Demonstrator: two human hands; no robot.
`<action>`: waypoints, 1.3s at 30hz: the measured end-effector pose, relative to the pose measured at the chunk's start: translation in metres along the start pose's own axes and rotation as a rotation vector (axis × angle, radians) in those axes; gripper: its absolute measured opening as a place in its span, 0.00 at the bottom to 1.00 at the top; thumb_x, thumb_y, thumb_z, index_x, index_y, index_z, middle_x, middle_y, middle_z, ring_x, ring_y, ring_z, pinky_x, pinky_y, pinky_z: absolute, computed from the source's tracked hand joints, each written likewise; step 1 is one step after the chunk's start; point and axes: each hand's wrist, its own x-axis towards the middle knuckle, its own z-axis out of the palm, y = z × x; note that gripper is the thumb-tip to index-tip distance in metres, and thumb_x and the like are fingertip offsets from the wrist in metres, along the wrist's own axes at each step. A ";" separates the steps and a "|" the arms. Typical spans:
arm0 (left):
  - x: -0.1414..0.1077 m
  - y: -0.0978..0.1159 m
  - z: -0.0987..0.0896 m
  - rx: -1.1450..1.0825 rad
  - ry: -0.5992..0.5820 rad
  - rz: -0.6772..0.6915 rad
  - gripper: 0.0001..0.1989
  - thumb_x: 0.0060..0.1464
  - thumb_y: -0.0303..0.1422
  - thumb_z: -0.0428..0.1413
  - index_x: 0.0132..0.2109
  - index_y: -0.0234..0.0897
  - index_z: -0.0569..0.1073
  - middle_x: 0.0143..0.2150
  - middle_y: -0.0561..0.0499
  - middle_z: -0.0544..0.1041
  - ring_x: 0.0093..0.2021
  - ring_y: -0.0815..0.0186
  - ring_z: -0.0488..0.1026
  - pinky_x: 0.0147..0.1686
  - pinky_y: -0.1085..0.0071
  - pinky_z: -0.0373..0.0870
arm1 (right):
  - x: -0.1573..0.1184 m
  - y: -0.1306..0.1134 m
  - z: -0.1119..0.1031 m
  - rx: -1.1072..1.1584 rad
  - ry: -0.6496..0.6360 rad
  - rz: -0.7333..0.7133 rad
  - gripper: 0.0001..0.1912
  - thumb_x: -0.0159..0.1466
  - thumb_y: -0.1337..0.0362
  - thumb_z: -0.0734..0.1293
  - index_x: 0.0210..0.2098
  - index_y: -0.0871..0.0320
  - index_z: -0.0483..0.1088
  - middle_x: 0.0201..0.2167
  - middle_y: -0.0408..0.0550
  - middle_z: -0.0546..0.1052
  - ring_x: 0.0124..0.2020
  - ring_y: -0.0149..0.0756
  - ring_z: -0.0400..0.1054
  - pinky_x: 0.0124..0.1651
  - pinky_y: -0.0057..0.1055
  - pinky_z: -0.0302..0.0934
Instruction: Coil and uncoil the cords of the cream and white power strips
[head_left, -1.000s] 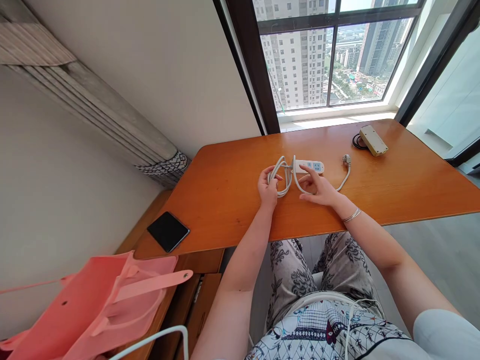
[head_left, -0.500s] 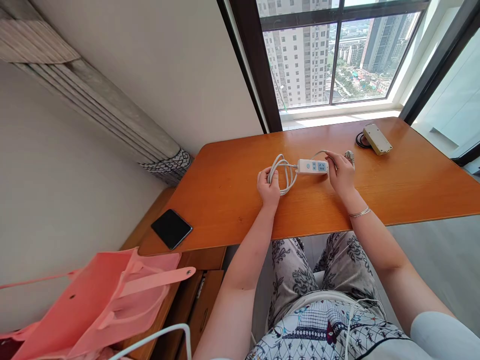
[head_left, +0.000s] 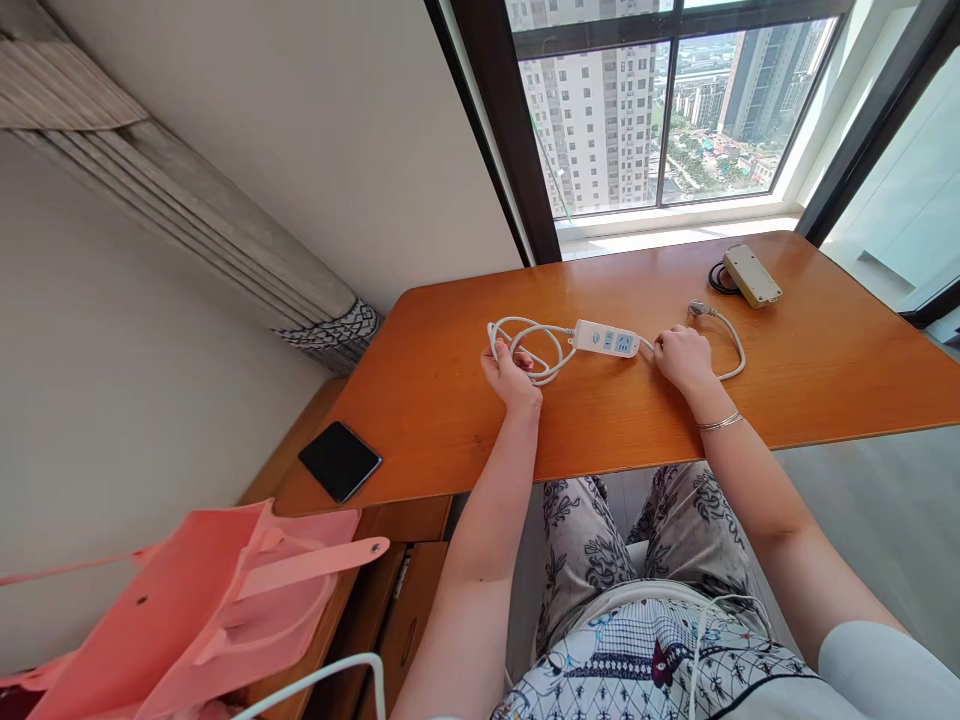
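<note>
A white power strip (head_left: 606, 339) with blue-tinted sockets lies on the wooden table (head_left: 442, 400). Its white cord (head_left: 551, 372) makes loose loops to the left of the strip. My left hand (head_left: 514, 372) is closed on those loops, thumb on top. At the strip's right end, my right hand (head_left: 684, 358) grips the cord close to the table, fingers curled and mostly hidden. Beyond that hand the cord bends round to a grey-white plug (head_left: 699, 308) lying on the tabletop.
A beige box-shaped adapter (head_left: 752, 276) with a coiled black cable (head_left: 721, 280) sits at the back right. A dark-screened tablet or phone (head_left: 340, 461) lies at the table's left edge. A pink bag (head_left: 225, 600) stands at lower left. Behind the table is a window (head_left: 600, 130).
The strip and its loops have shifted left, and the strip has tilted. My left hand moved left with the loops. The plug end now lies on the table beyond my right hand.
</note>
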 end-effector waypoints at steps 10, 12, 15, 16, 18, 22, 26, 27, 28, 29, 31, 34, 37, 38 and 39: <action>-0.007 0.001 0.001 -0.037 -0.124 -0.068 0.14 0.63 0.44 0.61 0.40 0.40 0.66 0.27 0.57 0.77 0.17 0.76 0.63 0.21 0.76 0.53 | -0.008 -0.019 0.019 0.200 0.027 -0.373 0.43 0.62 0.56 0.71 0.72 0.63 0.57 0.65 0.64 0.70 0.65 0.57 0.64 0.65 0.50 0.58; -0.007 0.001 0.002 -0.035 -0.146 -0.075 0.14 0.63 0.44 0.61 0.40 0.40 0.67 0.27 0.56 0.78 0.18 0.76 0.65 0.22 0.76 0.55 | -0.007 -0.019 0.020 0.182 0.025 -0.366 0.40 0.61 0.58 0.72 0.70 0.61 0.61 0.62 0.64 0.73 0.62 0.58 0.67 0.62 0.51 0.60; -0.008 0.000 0.001 -0.027 -0.155 -0.062 0.15 0.61 0.45 0.61 0.40 0.40 0.68 0.28 0.54 0.79 0.22 0.74 0.70 0.24 0.76 0.59 | -0.005 -0.017 0.019 0.258 0.093 -0.350 0.29 0.61 0.62 0.70 0.62 0.60 0.70 0.53 0.61 0.78 0.55 0.55 0.71 0.58 0.47 0.64; -0.008 0.000 0.001 -0.026 -0.147 -0.057 0.15 0.61 0.45 0.62 0.40 0.40 0.69 0.29 0.54 0.79 0.23 0.73 0.72 0.26 0.76 0.61 | -0.004 -0.017 0.019 0.309 0.134 -0.352 0.27 0.61 0.62 0.70 0.59 0.59 0.71 0.51 0.60 0.78 0.52 0.53 0.72 0.56 0.46 0.65; -0.007 0.000 0.001 -0.026 -0.122 -0.051 0.13 0.61 0.43 0.62 0.39 0.40 0.69 0.31 0.54 0.80 0.27 0.72 0.75 0.28 0.76 0.62 | -0.004 -0.016 0.017 0.415 0.246 -0.350 0.23 0.59 0.63 0.70 0.55 0.57 0.73 0.49 0.57 0.78 0.49 0.50 0.73 0.53 0.43 0.68; -0.003 0.000 -0.001 -0.024 -0.078 -0.071 0.09 0.60 0.39 0.61 0.39 0.40 0.71 0.34 0.53 0.80 0.33 0.72 0.77 0.32 0.76 0.65 | -0.004 -0.015 0.017 0.563 0.451 -0.325 0.14 0.61 0.60 0.72 0.47 0.54 0.75 0.44 0.53 0.78 0.46 0.48 0.73 0.51 0.43 0.69; 0.004 -0.002 -0.002 0.015 -0.022 -0.129 0.11 0.62 0.41 0.58 0.38 0.38 0.74 0.34 0.52 0.78 0.34 0.72 0.76 0.34 0.74 0.67 | -0.002 -0.013 0.019 0.638 0.484 -0.340 0.15 0.63 0.55 0.73 0.47 0.53 0.76 0.43 0.52 0.78 0.44 0.45 0.73 0.49 0.42 0.69; 0.005 -0.003 -0.002 0.035 -0.004 -0.125 0.13 0.62 0.43 0.58 0.38 0.38 0.75 0.34 0.51 0.78 0.34 0.71 0.75 0.36 0.74 0.67 | -0.001 -0.012 0.020 0.649 0.502 -0.341 0.15 0.64 0.54 0.73 0.47 0.53 0.76 0.43 0.51 0.78 0.44 0.46 0.73 0.49 0.42 0.69; 0.006 -0.004 -0.003 0.058 0.008 -0.108 0.14 0.62 0.45 0.58 0.38 0.38 0.75 0.35 0.51 0.78 0.34 0.71 0.75 0.37 0.73 0.68 | -0.001 -0.011 0.020 0.660 0.528 -0.339 0.15 0.64 0.54 0.73 0.47 0.53 0.76 0.43 0.51 0.78 0.45 0.46 0.73 0.50 0.43 0.69; 0.007 -0.005 -0.003 0.081 0.011 -0.082 0.16 0.61 0.46 0.59 0.38 0.38 0.76 0.35 0.51 0.78 0.35 0.71 0.75 0.39 0.72 0.68 | 0.000 -0.011 0.021 0.673 0.560 -0.333 0.15 0.63 0.53 0.73 0.46 0.53 0.76 0.43 0.51 0.78 0.46 0.46 0.73 0.51 0.44 0.69; 0.008 -0.006 -0.005 0.112 -0.007 -0.025 0.17 0.59 0.49 0.60 0.38 0.37 0.76 0.35 0.51 0.77 0.35 0.70 0.74 0.40 0.71 0.68 | 0.001 -0.011 0.021 0.699 0.618 -0.307 0.15 0.63 0.52 0.73 0.46 0.52 0.76 0.43 0.51 0.78 0.47 0.47 0.72 0.53 0.45 0.68; 0.008 -0.007 -0.006 0.118 -0.028 0.023 0.19 0.59 0.50 0.60 0.38 0.37 0.77 0.35 0.50 0.77 0.35 0.69 0.74 0.39 0.70 0.68 | 0.001 -0.010 0.019 0.759 0.678 -0.235 0.16 0.61 0.53 0.74 0.46 0.52 0.76 0.43 0.50 0.77 0.48 0.46 0.71 0.55 0.46 0.67; 0.009 -0.006 -0.007 0.126 -0.018 0.045 0.20 0.59 0.51 0.60 0.35 0.37 0.76 0.34 0.50 0.77 0.34 0.69 0.73 0.36 0.71 0.65 | 0.003 -0.006 0.018 0.861 0.755 -0.138 0.17 0.59 0.54 0.76 0.45 0.53 0.75 0.42 0.49 0.76 0.48 0.45 0.70 0.55 0.46 0.67; 0.009 -0.006 -0.007 0.129 -0.015 0.046 0.20 0.60 0.50 0.60 0.34 0.36 0.75 0.34 0.51 0.77 0.33 0.70 0.72 0.35 0.72 0.64 | 0.005 -0.005 0.018 0.900 0.777 -0.099 0.18 0.58 0.55 0.76 0.45 0.54 0.75 0.42 0.49 0.76 0.47 0.44 0.70 0.56 0.46 0.67; 0.010 -0.005 -0.007 0.131 -0.013 0.045 0.20 0.60 0.50 0.60 0.34 0.36 0.75 0.33 0.51 0.76 0.32 0.71 0.71 0.34 0.72 0.63 | 0.007 -0.003 0.018 0.941 0.793 -0.057 0.19 0.57 0.55 0.76 0.45 0.55 0.75 0.43 0.48 0.76 0.47 0.43 0.70 0.56 0.46 0.67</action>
